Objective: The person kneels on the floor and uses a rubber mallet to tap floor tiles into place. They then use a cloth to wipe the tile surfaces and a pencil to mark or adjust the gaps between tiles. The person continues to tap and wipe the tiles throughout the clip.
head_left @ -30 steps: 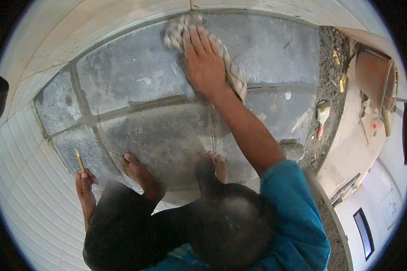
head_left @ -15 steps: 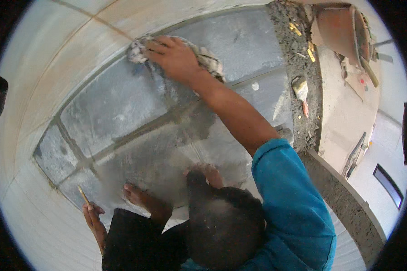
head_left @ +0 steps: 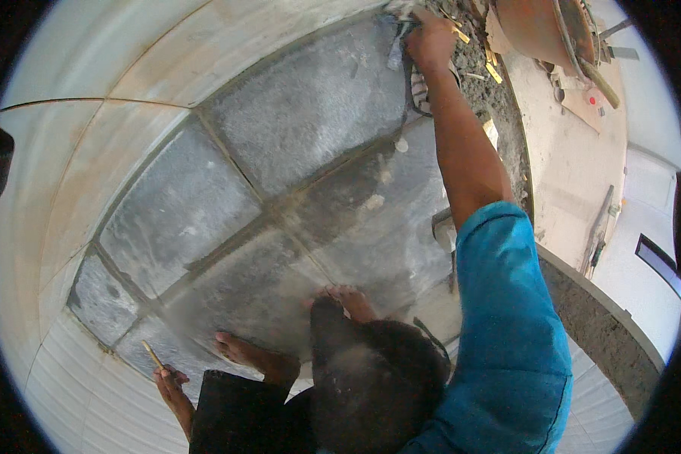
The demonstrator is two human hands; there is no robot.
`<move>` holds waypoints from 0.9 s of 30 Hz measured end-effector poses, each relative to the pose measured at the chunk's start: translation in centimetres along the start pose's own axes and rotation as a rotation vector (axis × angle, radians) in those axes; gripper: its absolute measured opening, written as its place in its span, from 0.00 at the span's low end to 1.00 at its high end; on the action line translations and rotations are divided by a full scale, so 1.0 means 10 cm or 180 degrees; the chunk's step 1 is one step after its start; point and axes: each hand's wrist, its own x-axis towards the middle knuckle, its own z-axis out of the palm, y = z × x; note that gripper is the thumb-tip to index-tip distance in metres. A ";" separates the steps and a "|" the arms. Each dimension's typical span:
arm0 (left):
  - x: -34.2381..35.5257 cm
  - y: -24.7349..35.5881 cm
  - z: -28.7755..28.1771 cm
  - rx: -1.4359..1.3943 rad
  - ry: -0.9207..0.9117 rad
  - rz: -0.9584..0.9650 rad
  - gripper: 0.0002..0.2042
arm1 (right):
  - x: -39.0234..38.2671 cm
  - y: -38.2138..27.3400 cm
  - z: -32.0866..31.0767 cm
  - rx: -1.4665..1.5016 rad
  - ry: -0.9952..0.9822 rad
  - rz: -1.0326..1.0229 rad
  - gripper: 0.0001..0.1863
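Observation:
My right hand (head_left: 431,44) reaches far forward and presses a patterned rag (head_left: 421,94) onto the grey floor tiles (head_left: 310,106), at their far right end beside the rough mortar strip. The fingers bend over the cloth, and my palm and wrist hide part of it. Low on the left, my left hand (head_left: 174,390) is closed around a thin yellowish stick (head_left: 151,353) whose tip points up and away. What the stick belongs to cannot be made out. Grey grout lines run between the tiles.
Rough mortar (head_left: 507,98) with yellow scraps (head_left: 493,68) borders the tiles at right. Beyond stands a reddish-brown bucket (head_left: 533,30). A paintbrush (head_left: 490,132) is partly behind my forearm. Pale wall tiles (head_left: 136,68) curve along the left. My bare feet (head_left: 257,359) rest on the floor.
My right hand has swept the rag to the right and away, from the wall side to the mortar strip. The view has shifted somewhat. My left hand still holds the stick.

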 end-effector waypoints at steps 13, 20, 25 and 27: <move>-0.10 0.84 0.36 0.0021 -0.0639 -0.0238 0.17 | -0.21 -3.78 -0.05 0.3392 0.1660 0.3000 0.22; -0.46 0.77 0.09 0.0853 -0.0364 -0.0195 0.18 | 0.17 -3.06 0.16 0.3626 0.1622 0.2747 0.23; -0.72 0.56 -0.15 0.0389 0.0340 -0.0810 0.17 | 0.60 -2.11 0.01 0.3772 0.2103 0.3147 0.24; -0.65 0.62 -0.05 0.0215 0.0363 -0.0774 0.16 | 0.24 -2.97 0.06 0.3836 0.2039 0.3210 0.25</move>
